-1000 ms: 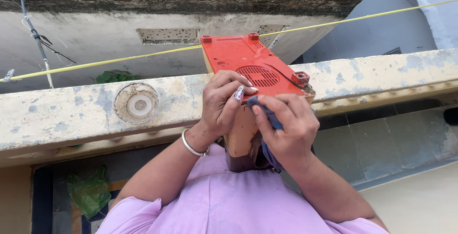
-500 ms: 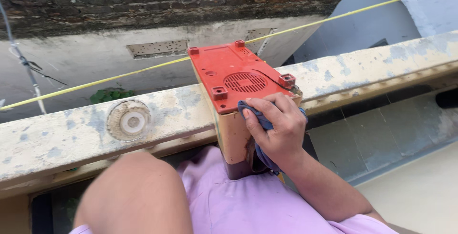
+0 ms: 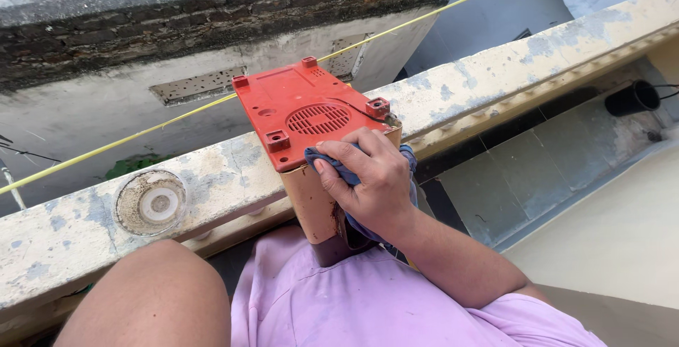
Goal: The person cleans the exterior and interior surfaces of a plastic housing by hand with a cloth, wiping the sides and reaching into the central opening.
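1. Head view: the right hand (image 3: 375,184) presses a blue cloth (image 3: 346,170) against the near upper edge of an upturned appliance (image 3: 311,142). Fingers are curled closed over the cloth, which is bunched under the palm with a fold showing past the knuckles.
2. Head view: the appliance stands on end directly in front of the right hand, leaning on the ledge (image 3: 85,227). Its red base plate (image 3: 297,110) faces up, just beyond the fingertips. The cream side wall below the hand is stained; the bottom end rests against the lilac shirt (image 3: 368,304).
3. Head view: the red plate carries a round vent grille (image 3: 318,118) just beyond the fingers, with small square feet at its corners. A thin dark cord runs across the plate near the right-hand foot.
4. Head view: the left hand itself is out of frame. Only the left arm (image 3: 152,297) shows, low at the left, well apart from the appliance.
5. Head view: a round pale disc (image 3: 151,203) is set into the ledge, left of the appliance. A yellow line (image 3: 141,135) stretches beyond the ledge, above a brick-topped wall (image 3: 212,14).
6. Head view: a black pipe end (image 3: 631,97) sits far right of the right hand, below the ledge.
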